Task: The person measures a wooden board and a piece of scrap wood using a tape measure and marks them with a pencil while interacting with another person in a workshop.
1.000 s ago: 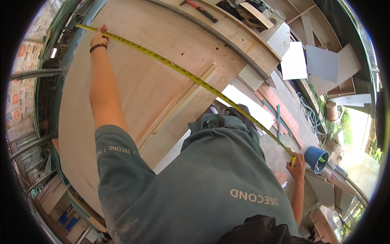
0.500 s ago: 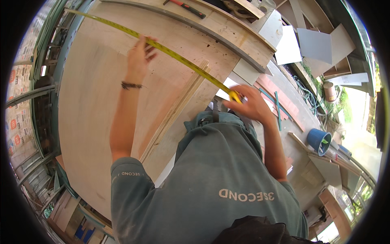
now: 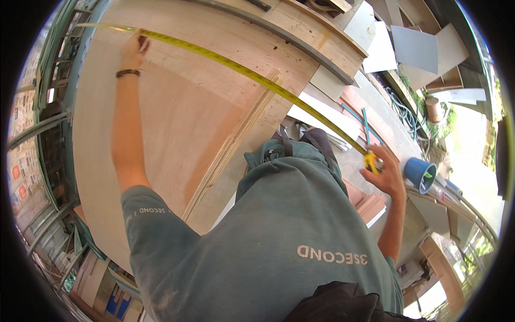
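A yellow tape measure is drawn out, its blade (image 3: 236, 65) running slantwise above a large pale plywood sheet (image 3: 161, 107). My right hand (image 3: 389, 174) grips the tape's yellow and black case (image 3: 373, 163), out past the right side of the sheet. Near the sheet's far left corner, my left hand (image 3: 132, 51) has its fingers closed around the blade; motion blurs it a little. The blade's tip passes over the sheet's left edge. Below the blade, long thin wood strips (image 3: 230, 153) lie along the sheet.
A long board with a grey edge (image 3: 300, 45) and a hammer's handle (image 3: 259, 5) lie along the far side. White sheets (image 3: 327, 115) rest beyond the sheet's right edge. A blue bucket (image 3: 420, 174), a coiled hose (image 3: 401, 110) and board offcuts (image 3: 416, 48) occupy the right.
My right hand has pulled the tape case right and nearer, lengthening the blade. My left hand has slid left and farther along the blade.
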The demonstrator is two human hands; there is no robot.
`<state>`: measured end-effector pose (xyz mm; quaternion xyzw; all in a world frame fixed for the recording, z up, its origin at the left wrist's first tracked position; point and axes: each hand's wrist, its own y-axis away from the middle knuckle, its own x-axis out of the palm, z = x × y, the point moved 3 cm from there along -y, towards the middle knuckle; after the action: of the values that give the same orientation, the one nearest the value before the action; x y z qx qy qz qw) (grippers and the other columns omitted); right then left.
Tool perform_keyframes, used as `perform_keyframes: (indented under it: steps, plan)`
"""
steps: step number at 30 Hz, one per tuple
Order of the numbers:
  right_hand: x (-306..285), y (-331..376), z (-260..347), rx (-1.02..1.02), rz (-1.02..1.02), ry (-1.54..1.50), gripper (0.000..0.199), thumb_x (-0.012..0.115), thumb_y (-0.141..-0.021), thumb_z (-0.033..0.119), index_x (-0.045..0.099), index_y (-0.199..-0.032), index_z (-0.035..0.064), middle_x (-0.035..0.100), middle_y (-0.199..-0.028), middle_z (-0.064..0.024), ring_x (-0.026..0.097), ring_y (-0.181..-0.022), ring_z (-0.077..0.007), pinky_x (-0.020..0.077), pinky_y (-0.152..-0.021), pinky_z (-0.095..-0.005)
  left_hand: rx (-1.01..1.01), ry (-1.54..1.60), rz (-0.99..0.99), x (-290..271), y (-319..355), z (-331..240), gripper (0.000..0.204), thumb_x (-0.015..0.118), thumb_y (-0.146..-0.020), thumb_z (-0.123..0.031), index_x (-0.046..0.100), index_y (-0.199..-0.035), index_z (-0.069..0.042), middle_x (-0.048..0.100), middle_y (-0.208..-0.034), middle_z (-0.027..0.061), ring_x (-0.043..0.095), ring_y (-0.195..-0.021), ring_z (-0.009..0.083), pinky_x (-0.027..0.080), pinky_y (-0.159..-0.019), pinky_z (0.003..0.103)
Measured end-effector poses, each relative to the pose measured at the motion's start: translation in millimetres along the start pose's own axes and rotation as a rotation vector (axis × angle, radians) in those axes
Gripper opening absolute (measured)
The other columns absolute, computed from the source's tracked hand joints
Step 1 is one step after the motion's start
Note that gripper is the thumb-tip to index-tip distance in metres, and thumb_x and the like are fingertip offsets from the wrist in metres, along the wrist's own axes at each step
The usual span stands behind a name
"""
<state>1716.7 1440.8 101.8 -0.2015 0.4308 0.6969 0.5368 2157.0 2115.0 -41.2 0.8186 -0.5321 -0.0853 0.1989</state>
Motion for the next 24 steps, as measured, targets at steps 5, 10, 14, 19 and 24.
perform_keyframes:
  steps: [5,10,14,19,24]
  plan:
    - [-27.4,98.9,-65.6,0.145,-0.187,0.123,0.052,0.079,-0.073,0.01,0.069,-0.125,0.0093,0.064,-0.111,-0.0135,0.066,-0.102,-0.0346,0.053,-0.092,-0.043,-0.052,0.016,-0.166,-34.0,-75.5,-42.2,0.014,0.066,-0.105,-0.022,0.072,-0.105,-0.009,0.074,-0.1,0.0036,0.067,-0.092,0.0149,0.061,-0.088,0.035]
    - [-24.2,87.8,-49.9,0.16,-0.187,0.082,0.042,0.077,-0.075,0.01,0.07,-0.117,0.0079,0.064,-0.112,-0.0137,0.066,-0.103,-0.0363,0.0526,-0.091,-0.0433,-0.054,0.016,-0.222,-34.4,-43.9,-8.0,0.018,0.063,-0.107,-0.022,0.072,-0.108,-0.006,0.074,-0.108,0.0055,0.067,-0.098,0.0171,0.061,-0.089,0.037]
    - [-10.6,41.5,-19.3,0.076,-0.173,0.009,0.039,0.077,-0.076,0.016,0.071,-0.113,0.0063,0.064,-0.107,-0.0135,0.066,-0.098,-0.0358,0.0527,-0.088,-0.043,-0.128,0.029,-0.026,-11.5,0.4,17.5,0.027,0.06,-0.108,-0.024,0.07,-0.124,-0.006,0.074,-0.119,0.0025,0.066,-0.109,0.018,0.058,-0.096,0.035]
    - [10.4,-11.3,30.2,0.026,-0.141,-0.099,0.039,0.078,-0.077,0.022,0.072,-0.112,0.0052,0.065,-0.102,-0.014,0.066,-0.092,-0.0346,0.0529,-0.083,-0.0427,-0.088,-0.211,0.366,51.7,155.7,19.7,0.044,0.06,-0.108,-0.032,0.06,-0.143,-0.005,0.072,-0.131,0.013,0.067,-0.123,0.0213,0.056,-0.098,0.038]
    - [13.1,-43.5,73.1,-0.029,-0.101,-0.087,0.041,0.078,-0.081,0.029,0.072,-0.114,0.0059,0.066,-0.104,-0.0143,0.067,-0.091,-0.034,0.0529,-0.081,-0.0429,0.216,-1.028,0.531,46.8,285.5,-9.9,0.046,0.067,-0.104,-0.03,0.061,-0.144,-0.008,0.074,-0.126,0.0158,0.071,-0.117,0.025,0.054,-0.098,0.038]
